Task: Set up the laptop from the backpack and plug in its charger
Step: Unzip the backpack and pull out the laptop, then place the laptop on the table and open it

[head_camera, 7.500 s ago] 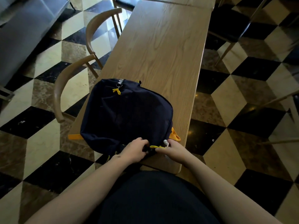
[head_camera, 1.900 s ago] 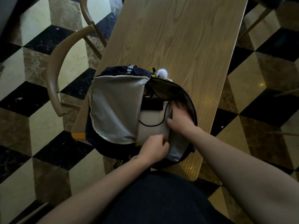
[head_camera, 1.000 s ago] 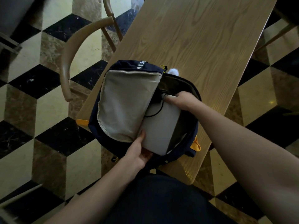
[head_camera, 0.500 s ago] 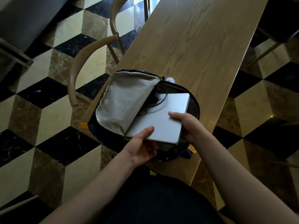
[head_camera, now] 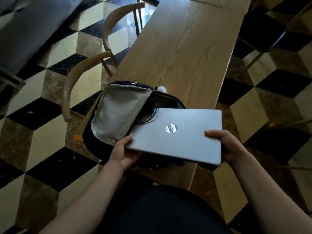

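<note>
Laptop (head_camera: pixel 179 134), silver and closed with a round logo on its lid, is held in the air by both hands over the near end of the table (head_camera: pixel 185 48), above the open backpack (head_camera: pixel 118 115). Its right half juts past the table's right edge, over the floor (head_camera: pixel 42 132). The left hand (head_camera: pixel 123 152) grips the near-left corner, thumb on the lid's left edge and fingers curled beneath. The right hand (head_camera: pixel 226 146) grips the right side, thumb lying flat on the lid and fingers wrapped under the edge.

The backpack is dark blue and lies flat at the near-left corner of the table, its front flap folded back to the left so the pale grey lining faces up. A thin black cable (head_camera: pixel 146 120) loops out of the main compartment and lies across the far-left corner of the lid. A small white pom-pom (head_camera: pixel 162 89) sits at the far rim of the backpack, and an orange tab (head_camera: pixel 78 137) pokes out on its left.

Two wooden chairs (head_camera: pixel 74 88) with curved backs stand along the table's left side on the checkered floor.
</note>
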